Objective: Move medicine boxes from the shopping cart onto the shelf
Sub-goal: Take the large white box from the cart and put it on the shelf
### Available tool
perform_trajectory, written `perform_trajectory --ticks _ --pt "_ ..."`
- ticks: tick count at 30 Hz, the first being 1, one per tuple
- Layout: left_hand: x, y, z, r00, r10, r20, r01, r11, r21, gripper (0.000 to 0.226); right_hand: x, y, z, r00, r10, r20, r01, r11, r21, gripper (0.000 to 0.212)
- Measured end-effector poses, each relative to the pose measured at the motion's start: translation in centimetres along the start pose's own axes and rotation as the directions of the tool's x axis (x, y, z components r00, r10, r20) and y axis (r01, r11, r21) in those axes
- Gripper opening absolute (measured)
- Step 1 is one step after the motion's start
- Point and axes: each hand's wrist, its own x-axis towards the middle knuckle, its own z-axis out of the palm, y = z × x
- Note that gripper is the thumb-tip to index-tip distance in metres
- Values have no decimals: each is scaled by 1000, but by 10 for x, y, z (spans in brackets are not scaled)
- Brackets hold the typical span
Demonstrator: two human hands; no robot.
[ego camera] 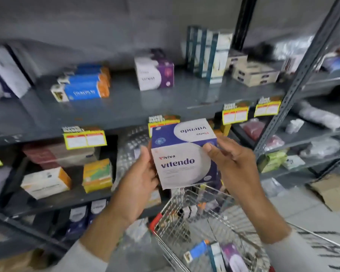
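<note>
Purple-white Vitendo box (pixel 183 154) held mid-air above shopping cart (pixel 194 222), below shelf (pixel 165 99) at 12 o'clock. Left hand (pixel 139 179) and right hand (pixel 234 163) fingers pinch its side edges, label readable, probably for checking placement.

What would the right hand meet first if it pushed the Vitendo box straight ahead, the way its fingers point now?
Likely the yellow price tag on the shelf edge behind the Vitendo box that the right hand holds; depth is unclear.
</note>
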Motion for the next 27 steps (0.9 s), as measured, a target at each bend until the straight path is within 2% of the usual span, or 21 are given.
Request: perform_trajectory --ticks 2,6,11,16,18,22,27 --pt "-9 40 -18 999 45 -18 -45 999 -5 67 12 -40 22 994 -65 85 66 998 -1 34" --pt "-32 104 -68 979 202 -5 -201 976 87 75 42 -91 78 980 -115 162 113 993 22 43" --pt "-48 166 -144 934 346 -91 -321 923 214 73 88 -126 184 955 -186 233 173 982 75 26" --pt "-59 217 -215 867 422 -266 -333 887 321 73 127 -141 310 941 -62 334 7 986 164 25" --pt "-58 231 -242 820 456 -347 -327 870 369 64 139 -141 358 916 -18 401 -61 981 183 25" --pt "-51 247 -296 748 477 -461 -312 867 389 62 155 -128 434 882 -2 472 -136 956 258 30" --pt "-42 250 -336 756 440 -485 -259 881 396 65 155 -109 470 857 64 511 -236 931 278 27"
